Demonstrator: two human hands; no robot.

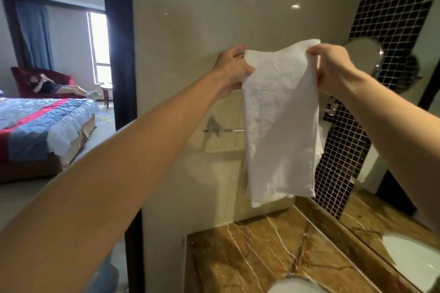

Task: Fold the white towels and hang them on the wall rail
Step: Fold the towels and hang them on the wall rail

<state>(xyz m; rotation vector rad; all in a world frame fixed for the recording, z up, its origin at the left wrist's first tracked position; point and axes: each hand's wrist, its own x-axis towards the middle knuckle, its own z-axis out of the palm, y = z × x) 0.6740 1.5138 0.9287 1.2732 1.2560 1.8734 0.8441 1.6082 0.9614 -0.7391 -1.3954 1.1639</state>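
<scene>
In the head view, a white towel (281, 121) is held up against the beige wall (190, 19), hanging down in front of the wall rail (228, 130). Its top left corner is pinched by the left hand (232, 71), its top right corner by the right hand (333, 68), fingers closed on the cloth, above the brown marble counter (250, 252).

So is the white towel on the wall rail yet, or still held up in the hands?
Held up. Left hand and right hand pinch the white towel at its top corners; the rail sits lower, behind it.
</scene>
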